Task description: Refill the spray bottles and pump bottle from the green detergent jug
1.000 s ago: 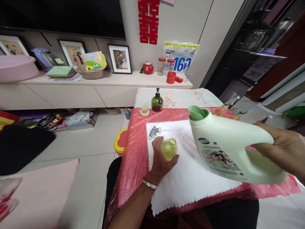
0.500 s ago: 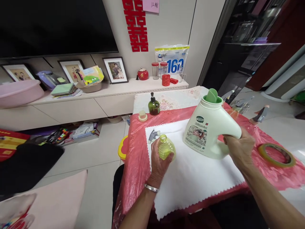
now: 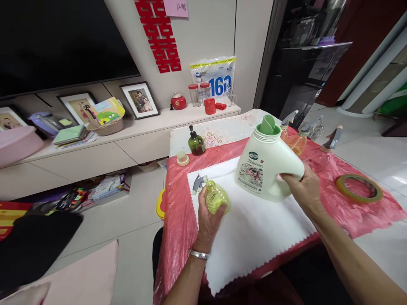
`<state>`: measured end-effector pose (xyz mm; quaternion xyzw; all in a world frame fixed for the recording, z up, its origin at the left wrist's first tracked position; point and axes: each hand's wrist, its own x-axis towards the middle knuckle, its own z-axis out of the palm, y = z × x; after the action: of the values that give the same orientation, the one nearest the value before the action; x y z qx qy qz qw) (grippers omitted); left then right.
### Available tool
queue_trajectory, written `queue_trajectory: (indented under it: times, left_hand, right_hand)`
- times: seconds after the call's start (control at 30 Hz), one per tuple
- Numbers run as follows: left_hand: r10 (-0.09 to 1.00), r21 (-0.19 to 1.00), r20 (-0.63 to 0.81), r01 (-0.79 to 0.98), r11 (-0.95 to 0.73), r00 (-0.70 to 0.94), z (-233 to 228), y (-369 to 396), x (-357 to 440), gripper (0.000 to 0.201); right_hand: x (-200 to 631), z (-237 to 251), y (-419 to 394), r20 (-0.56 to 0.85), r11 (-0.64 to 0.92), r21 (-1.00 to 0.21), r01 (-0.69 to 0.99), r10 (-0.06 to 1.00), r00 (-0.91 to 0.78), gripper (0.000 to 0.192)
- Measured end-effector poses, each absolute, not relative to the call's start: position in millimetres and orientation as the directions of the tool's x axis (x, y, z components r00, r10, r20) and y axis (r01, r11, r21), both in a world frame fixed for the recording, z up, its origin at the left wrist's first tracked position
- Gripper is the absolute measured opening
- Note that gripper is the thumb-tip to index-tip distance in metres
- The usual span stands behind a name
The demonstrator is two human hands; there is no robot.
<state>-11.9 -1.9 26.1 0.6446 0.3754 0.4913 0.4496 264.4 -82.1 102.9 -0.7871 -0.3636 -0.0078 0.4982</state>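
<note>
My left hand (image 3: 210, 220) is wrapped round a small yellow see-through bottle (image 3: 217, 196) with an open neck, tilted a little over the white cloth (image 3: 254, 237). A grey spray head (image 3: 198, 184) lies on the cloth just beyond it. My right hand (image 3: 303, 188) grips the handle of a large pale green detergent jug (image 3: 254, 165). The jug is nearly upright, its uncapped mouth showing a green pour spout. Behind them, a translucent cap (image 3: 182, 158) and a dark green pump bottle (image 3: 196, 143) stand on the red plastic sheet (image 3: 178, 203).
At the right are a roll of tape (image 3: 359, 188) and several spray bottles (image 3: 299, 142). A low cabinet (image 3: 127, 127) along the wall bears picture frames, red-lidded jars (image 3: 194, 95) and a pink basin (image 3: 19, 142). A yellow and red stool (image 3: 160, 204) stands left of the table.
The view has swung to the right, so things appear shifted left. My left hand's yellow bottle looks more tilted. Both hands keep hold of the same things.
</note>
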Motion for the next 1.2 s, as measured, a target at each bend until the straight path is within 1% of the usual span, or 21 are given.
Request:
queue_trajectory:
  times: [0.13, 0.17, 0.23, 0.3, 0.33, 0.37, 0.4, 0.43, 0.47, 0.5, 0.57, 0.63, 0.7, 0.8, 0.9, 0.97, 1.03, 1.1, 1.2]
  left_hand:
    - [0.887, 0.915, 0.356, 0.084, -0.396, 0.295, 22, -1, -11, 0.082]
    - [0.88, 0.909, 0.361, 0.094, -0.406, 0.307, 21, -1, -11, 0.08]
    - [0.877, 0.913, 0.346, 0.096, -0.396, 0.332, 21, -1, -10, 0.077]
    - [0.885, 0.934, 0.3, 0.078, -0.348, 0.357, 26, -1, -10, 0.076]
    - [0.89, 0.949, 0.263, 0.068, -0.308, 0.372, 29, -2, -11, 0.075]
    - [0.895, 0.964, 0.213, 0.067, -0.259, 0.392, 34, -2, -11, 0.075]
    - [0.897, 0.976, 0.156, 0.075, -0.204, 0.414, 39, -3, -12, 0.075]
    - [0.895, 0.984, 0.097, 0.091, -0.151, 0.436, 44, -4, -13, 0.075]
    - [0.888, 0.988, 0.044, 0.109, -0.105, 0.458, 48, -4, -14, 0.076]
    - [0.88, 0.99, 0.006, 0.124, -0.073, 0.474, 51, -4, -16, 0.077]
    - [0.869, 0.991, -0.005, 0.119, -0.063, 0.495, 53, -4, -19, 0.081]
    - [0.863, 0.993, 0.025, 0.086, -0.08, 0.504, 50, -3, -22, 0.085]
    - [0.859, 0.995, 0.039, 0.057, -0.079, 0.511, 45, -1, -24, 0.089]
    - [0.848, 0.997, 0.058, 0.019, -0.08, 0.527, 37, -1, -27, 0.096]
    - [0.841, 0.994, 0.105, -0.027, -0.107, 0.532, 33, -1, -28, 0.097]
    - [0.841, 0.992, 0.122, -0.044, -0.116, 0.527, 32, -2, -28, 0.097]
    - [0.844, 0.99, 0.138, -0.055, -0.128, 0.519, 32, -2, -27, 0.098]
    - [0.843, 0.988, 0.152, -0.062, -0.14, 0.515, 33, -2, -26, 0.098]
    - [0.841, 0.985, 0.169, -0.061, -0.161, 0.514, 33, -3, -27, 0.1]
  right_hand:
    - [264, 106, -97, 0.334, -0.208, -0.786, 0.583, 0.65, 0.682, 0.064]
    - [262, 107, -103, 0.344, -0.204, -0.776, 0.597, 0.656, 0.672, 0.069]
    - [253, 112, -115, 0.457, -0.206, -0.695, 0.689, 0.613, 0.644, 0.075]
    - [240, 118, -124, 0.696, -0.206, -0.483, 0.851, 0.5, 0.516, 0.066]
    - [232, 121, -126, 0.781, -0.157, -0.4, 0.903, 0.457, 0.425, 0.06]
    - [224, 125, -125, 0.833, -0.063, -0.341, 0.938, 0.442, 0.332, 0.055]
    - [216, 129, -122, 0.855, 0.046, -0.306, 0.951, 0.452, 0.253, 0.049]
    - [208, 133, -116, 0.846, 0.155, -0.306, 0.939, 0.497, 0.193, 0.043]
    - [200, 136, -107, 0.81, 0.243, -0.336, 0.91, 0.568, 0.147, 0.035]
    - [194, 139, -96, 0.754, 0.293, -0.382, 0.877, 0.648, 0.112, 0.026]
    - [183, 142, -69, 0.604, 0.306, -0.49, 0.816, 0.794, 0.065, 0.015]
    - [176, 140, -37, 0.474, 0.29, -0.547, 0.786, 0.881, 0.005, 0.016]
    - [170, 132, -4, 0.349, 0.273, -0.562, 0.781, 0.934, -0.075, 0.018]
    - [161, 115, 41, 0.158, 0.247, -0.554, 0.795, 0.969, -0.191, 0.022]
    - [150, 97, 73, -0.008, 0.22, -0.499, 0.838, 0.966, -0.258, 0.03]
    - [143, 88, 86, -0.094, 0.215, -0.454, 0.865, 0.954, -0.286, 0.032]
    - [136, 80, 94, -0.154, 0.215, -0.415, 0.884, 0.941, -0.301, 0.035]
    - [130, 74, 98, -0.183, 0.209, -0.396, 0.894, 0.936, -0.299, 0.036]
    - [123, 72, 101, -0.161, 0.193, -0.421, 0.886, 0.946, -0.282, 0.035]
